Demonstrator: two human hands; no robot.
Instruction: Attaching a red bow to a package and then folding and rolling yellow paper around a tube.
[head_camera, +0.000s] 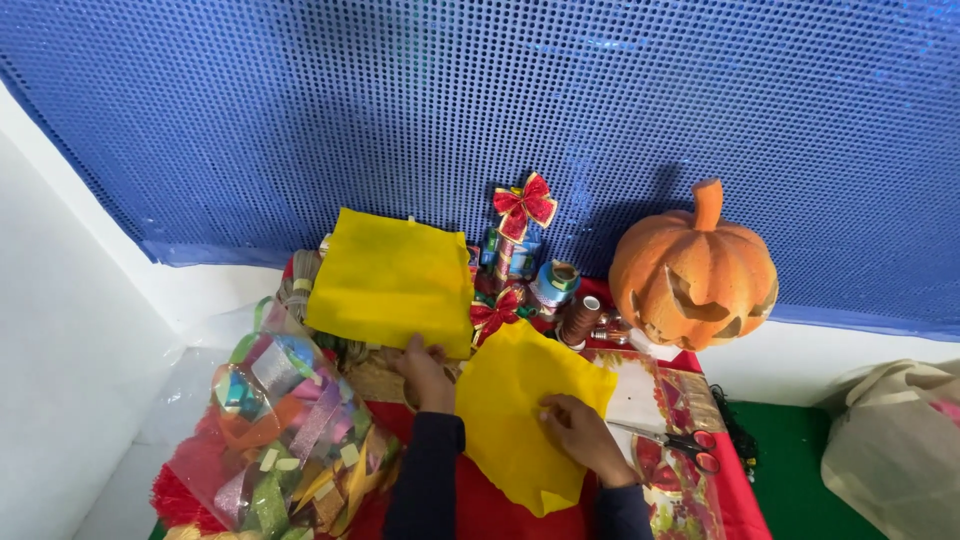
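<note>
Clear plastic bag (285, 430), bulging, filled with multicoloured ribbon scraps: left of the yellow felt sheet (525, 415). Beige bag (895, 445), soft, possibly cloth: far right of the sheet. No labels, signs or screens seen.
</note>
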